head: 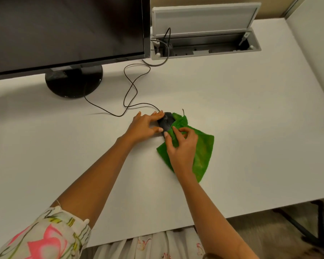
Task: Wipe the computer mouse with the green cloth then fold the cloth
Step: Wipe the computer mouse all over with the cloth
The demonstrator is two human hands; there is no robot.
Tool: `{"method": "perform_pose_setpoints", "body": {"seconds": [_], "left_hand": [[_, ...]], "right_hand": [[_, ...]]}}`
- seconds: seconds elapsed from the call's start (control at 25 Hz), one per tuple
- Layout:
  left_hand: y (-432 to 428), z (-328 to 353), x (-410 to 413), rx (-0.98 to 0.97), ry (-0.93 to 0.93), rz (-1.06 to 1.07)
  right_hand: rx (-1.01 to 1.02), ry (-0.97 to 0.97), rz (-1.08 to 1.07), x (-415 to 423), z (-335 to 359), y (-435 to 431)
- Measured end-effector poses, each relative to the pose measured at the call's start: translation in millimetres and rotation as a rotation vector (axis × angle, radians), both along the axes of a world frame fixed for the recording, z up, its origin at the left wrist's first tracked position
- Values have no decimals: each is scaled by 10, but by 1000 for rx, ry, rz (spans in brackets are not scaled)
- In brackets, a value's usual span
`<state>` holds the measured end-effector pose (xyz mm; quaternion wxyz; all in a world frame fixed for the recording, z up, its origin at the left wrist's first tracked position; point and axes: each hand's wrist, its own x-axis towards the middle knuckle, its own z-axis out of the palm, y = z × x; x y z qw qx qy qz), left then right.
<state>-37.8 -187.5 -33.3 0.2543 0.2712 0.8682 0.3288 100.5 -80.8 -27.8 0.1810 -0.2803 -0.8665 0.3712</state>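
A black wired computer mouse [166, 120] lies on the white desk [251, 109] near its middle. My left hand [144, 126] grips the mouse from the left side, fingers on its top and thumb at its near edge. The green cloth [202, 148] lies spread to the right of the mouse, its upper part bunched against the mouse's right side. My right hand [181, 146] rests on the cloth and pinches a fold of it against the mouse.
A dark monitor [64, 30] on a round black stand [73, 81] fills the back left. The mouse cable [131, 86] loops across the desk to an open cable box [204, 45] at the back. The desk's front edge runs below my arms.
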Motion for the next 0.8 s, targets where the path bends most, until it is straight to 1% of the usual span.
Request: {"method": "perform_pose_setpoints", "body": {"seconds": [0.08, 0.12, 0.24, 0.28, 0.36, 0.44, 0.6, 0.8], "left_hand": [[4, 11, -10, -1, 8, -15], [3, 14, -4, 1, 5, -17], [-3, 4, 1, 14, 4, 10], [-9, 0, -3, 12, 0, 10], [-6, -14, -22, 10, -12, -5], [-3, -19, -29, 9, -30, -16], [-8, -43, -37, 43, -32, -7], [-9, -108, -61, 68, 2, 11]], "right_hand": [[-111, 42, -58, -43, -7, -114], [-116, 45, -78, -49, -24, -136], [51, -65, -106, -139, -105, -152], [46, -94, -99, -169, -131, -163], [-49, -109, -60, -192, -163, -198], [-84, -90, -31, -161, -216, -183], [-83, -40, 10, -75, -272, -142], [-138, 8, -15, -69, -264, -157]]}}
